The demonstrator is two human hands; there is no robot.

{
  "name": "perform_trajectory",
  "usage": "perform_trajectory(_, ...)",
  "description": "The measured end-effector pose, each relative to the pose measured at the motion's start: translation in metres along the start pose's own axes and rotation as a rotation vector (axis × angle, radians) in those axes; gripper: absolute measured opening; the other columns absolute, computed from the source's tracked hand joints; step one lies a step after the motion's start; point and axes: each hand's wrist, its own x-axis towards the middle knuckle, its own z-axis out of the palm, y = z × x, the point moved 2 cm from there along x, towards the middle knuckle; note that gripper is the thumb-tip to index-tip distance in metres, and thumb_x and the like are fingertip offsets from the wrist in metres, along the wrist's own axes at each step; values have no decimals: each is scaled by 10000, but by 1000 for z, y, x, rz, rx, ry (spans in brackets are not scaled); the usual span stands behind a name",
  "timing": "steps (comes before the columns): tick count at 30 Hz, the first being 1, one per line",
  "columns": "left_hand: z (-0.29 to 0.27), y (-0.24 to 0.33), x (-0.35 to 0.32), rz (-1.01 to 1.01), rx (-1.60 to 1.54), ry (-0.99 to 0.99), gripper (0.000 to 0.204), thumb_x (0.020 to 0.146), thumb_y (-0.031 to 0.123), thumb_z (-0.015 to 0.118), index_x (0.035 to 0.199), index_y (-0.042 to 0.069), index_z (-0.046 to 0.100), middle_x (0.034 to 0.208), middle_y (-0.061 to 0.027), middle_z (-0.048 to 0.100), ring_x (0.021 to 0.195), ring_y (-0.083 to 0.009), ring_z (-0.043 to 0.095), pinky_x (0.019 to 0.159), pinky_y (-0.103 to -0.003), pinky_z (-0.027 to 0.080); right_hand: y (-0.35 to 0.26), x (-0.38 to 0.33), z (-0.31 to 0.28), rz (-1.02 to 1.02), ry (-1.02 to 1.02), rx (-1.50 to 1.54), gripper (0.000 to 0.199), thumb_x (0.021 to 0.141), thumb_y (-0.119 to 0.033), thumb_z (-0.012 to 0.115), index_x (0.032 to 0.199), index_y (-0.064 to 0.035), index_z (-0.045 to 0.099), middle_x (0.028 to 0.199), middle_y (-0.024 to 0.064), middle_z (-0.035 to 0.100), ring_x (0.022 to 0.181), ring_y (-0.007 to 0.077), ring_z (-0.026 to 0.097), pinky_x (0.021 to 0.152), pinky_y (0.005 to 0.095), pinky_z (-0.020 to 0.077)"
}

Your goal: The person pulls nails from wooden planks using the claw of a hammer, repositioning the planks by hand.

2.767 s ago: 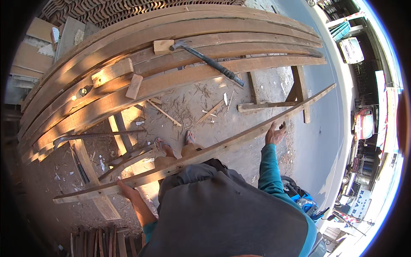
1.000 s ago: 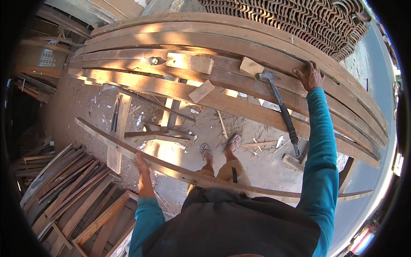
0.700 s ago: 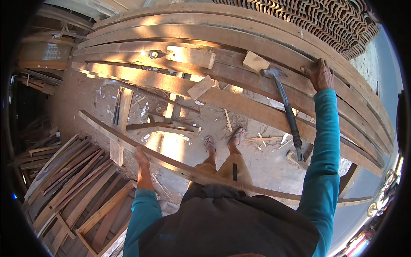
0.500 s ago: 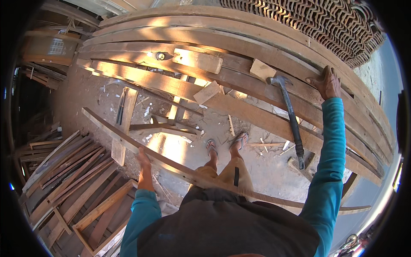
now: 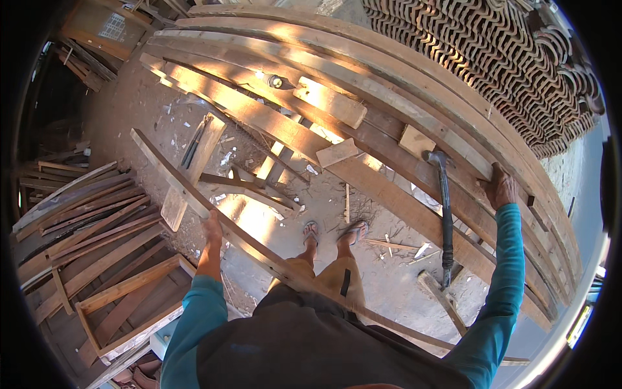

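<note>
Nearest me, my dark shirt (image 5: 311, 350) fills the bottom centre, with my teal sleeves (image 5: 508, 259) reaching out on both sides. A long wooden batten (image 5: 253, 245) slants across in front of my waist, from left of centre down to the lower right, where my right sleeve covers part of it. My left hand (image 5: 212, 230) is closed around that batten, left of centre. Below it are my tan trousers (image 5: 334, 271) and my flip-flops (image 5: 356, 230) on the littered ground.

In the lower left, a heap of timber strips (image 5: 107, 220) lies beside a rectangular wooden frame (image 5: 133, 285). The batten's left part passes over a short board (image 5: 210, 137).

Further out, a row of long beams (image 5: 402, 202) runs from the upper left to the right side. Across them lies a claw hammer (image 5: 446, 214), its dark handle pointing toward me and its head just beside a wooden block (image 5: 416, 141). Two more offcuts (image 5: 332, 104) rest to the left of that. My right hand (image 5: 502, 188) is on the beams at the right; I can't tell whether its fingers grip one. Beyond, curved roof tiles (image 5: 466, 71) stand stacked at the upper right.
</note>
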Motion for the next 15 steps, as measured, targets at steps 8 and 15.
perform_trajectory(8,-6,34,-52,172,363,319,827,907,494,648,1496,-6,353,1446,-277,461,1269,-441,510,1061,-481,422,-4,-28,-11,-2,184,-73,519,737,-368,848,1069,-77,576,986,150,702,959,381,673,824,490,513)
perform_trajectory(15,73,186,-168,669,-80,-241,482,979,174,632,1397,-14,484,1266,-164,597,1167,-238,591,965,-364,490,-23,-75,-78,-110,438,-8,502,714,-258,858,1115,-69,624,1052,136,684,1011,352,642,906,448,481)
